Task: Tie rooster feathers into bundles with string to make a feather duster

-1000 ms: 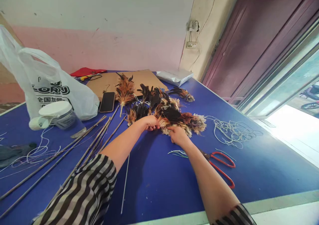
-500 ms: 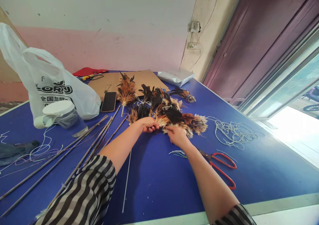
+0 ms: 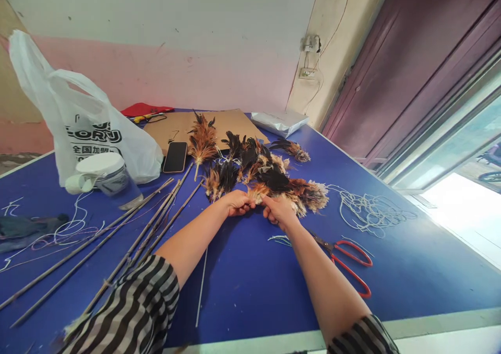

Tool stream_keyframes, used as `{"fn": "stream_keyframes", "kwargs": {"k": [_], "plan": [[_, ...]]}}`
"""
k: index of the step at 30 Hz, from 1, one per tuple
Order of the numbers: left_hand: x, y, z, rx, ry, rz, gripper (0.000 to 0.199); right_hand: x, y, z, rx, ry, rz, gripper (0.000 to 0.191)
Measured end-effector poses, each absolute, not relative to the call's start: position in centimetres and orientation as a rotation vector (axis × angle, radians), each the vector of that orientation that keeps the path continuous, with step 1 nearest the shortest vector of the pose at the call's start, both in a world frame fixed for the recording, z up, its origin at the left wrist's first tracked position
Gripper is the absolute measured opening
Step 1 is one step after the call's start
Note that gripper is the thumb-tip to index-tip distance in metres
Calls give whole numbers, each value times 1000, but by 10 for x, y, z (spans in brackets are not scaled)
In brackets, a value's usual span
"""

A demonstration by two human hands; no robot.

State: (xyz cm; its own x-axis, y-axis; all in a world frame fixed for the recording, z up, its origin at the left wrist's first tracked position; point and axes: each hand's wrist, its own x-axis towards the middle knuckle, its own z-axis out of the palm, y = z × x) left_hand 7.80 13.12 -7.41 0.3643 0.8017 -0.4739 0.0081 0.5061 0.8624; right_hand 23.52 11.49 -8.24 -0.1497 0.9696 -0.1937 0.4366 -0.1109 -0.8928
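Observation:
A small tuft of orange-tan feathers [image 3: 258, 191] is pinched between my two hands at the near side of the feather pile. My left hand [image 3: 237, 203] is closed on the tuft's lower end. My right hand [image 3: 279, 211] is closed too, thumb and forefinger on the same tuft, almost touching the left. Just behind lies a pile of black, brown and cream feather bunches [image 3: 274, 178]. Farther back stands out a brown feather bundle on a short stick [image 3: 202, 144]. Red-handled scissors [image 3: 352, 253] rest by my right forearm, which partly covers their blades.
Thin sticks [image 3: 135, 249] lie left of my left arm. Beyond them are a clear jar with a white lid [image 3: 102, 167], a plastic bag [image 3: 136, 153] and a phone [image 3: 175, 157]. Tangled white string [image 3: 370, 212] spreads on the right. Cardboard [image 3: 164, 127] lies at the back.
My right hand has come left to meet my left hand at the feather tuft; the gap between them has narrowed. The whole view has shifted slightly.

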Motion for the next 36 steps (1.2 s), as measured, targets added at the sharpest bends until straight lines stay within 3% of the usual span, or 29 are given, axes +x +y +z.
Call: {"fn": "stream_keyframes", "kwargs": {"k": [12, 22, 26, 31, 36], "plan": [[54, 131, -67, 942, 1138, 691, 15, 248, 128, -84, -1829, -1715, 802, 28], [17, 115, -69, 683, 836, 750, 9, 246, 117, -76, -1880, -1884, 547, 21], [16, 104, -67, 641, 736, 718, 8, 242, 99, -64, -1693, -1843, 526, 32], [13, 90, -61, 590, 637, 689, 7, 223, 84, -57, -1337, -1657, 943, 36], [14, 72, -63, 529, 596, 701, 7, 207, 85, -66, -985, -1476, 1538, 59]]}}
